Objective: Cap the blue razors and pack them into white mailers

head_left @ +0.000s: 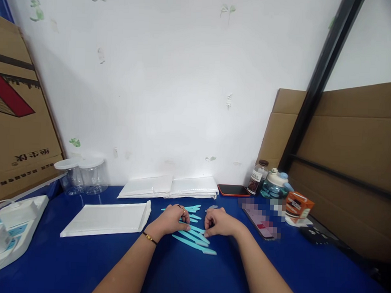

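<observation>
Several turquoise eyebrow razors with paler blade ends lie fanned out on the blue table in front of me. My left hand is closed over their left ends, thumb and fingers pinching one razor. At that razor's other end, my right hand has its thumb and curled fingers together. More razors lie just beyond my left hand, partly hidden by its fingers. A small translucent piece shows behind my right hand; its kind is unclear.
White packets lie along the wall, and another white packet is left of my hands. A red-edged phone, a second phone, a jar, a water bottle and an orange box are right. Clear canisters and a power strip stand left.
</observation>
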### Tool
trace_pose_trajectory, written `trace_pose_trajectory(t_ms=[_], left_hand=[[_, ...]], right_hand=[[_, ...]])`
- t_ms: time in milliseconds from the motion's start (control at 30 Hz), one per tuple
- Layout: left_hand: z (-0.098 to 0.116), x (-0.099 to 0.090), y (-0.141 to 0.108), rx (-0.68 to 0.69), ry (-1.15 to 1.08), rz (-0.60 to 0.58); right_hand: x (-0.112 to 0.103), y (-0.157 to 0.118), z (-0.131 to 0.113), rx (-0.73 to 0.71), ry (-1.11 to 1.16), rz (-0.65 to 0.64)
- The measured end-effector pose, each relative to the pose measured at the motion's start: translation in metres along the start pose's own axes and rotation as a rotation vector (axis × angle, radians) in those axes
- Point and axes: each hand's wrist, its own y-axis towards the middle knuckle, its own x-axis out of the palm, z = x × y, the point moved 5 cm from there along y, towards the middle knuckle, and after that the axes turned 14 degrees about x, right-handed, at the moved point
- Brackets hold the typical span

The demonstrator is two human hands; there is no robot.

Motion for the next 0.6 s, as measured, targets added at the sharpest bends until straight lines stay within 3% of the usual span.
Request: trace_pose_trajectory(t_ms=[267, 367, 500, 600], left_hand=[[-0.007, -0.001, 0.002, -0.099, -0.025, 0.018], [-0.013, -0.012, -0.002, -0.127, 0.027, 0.064], [-0.03, -0.021, -0.011, -0.262, 0.059, 0.106], [-0.028, -0.023, -0.012, -0.245, 0.045, 0.161]], right_hand=[[-0.005, 0.005, 0.003, 0.005, 0.018, 0.086], [-0.014, 0.006, 0.018, 0.068, 0.036, 0.14], [-0.027, 0.005, 0.036, 0.177, 0.054, 0.268], [-0.024, 0.003, 0.026, 0.127, 0.036, 0.278]])
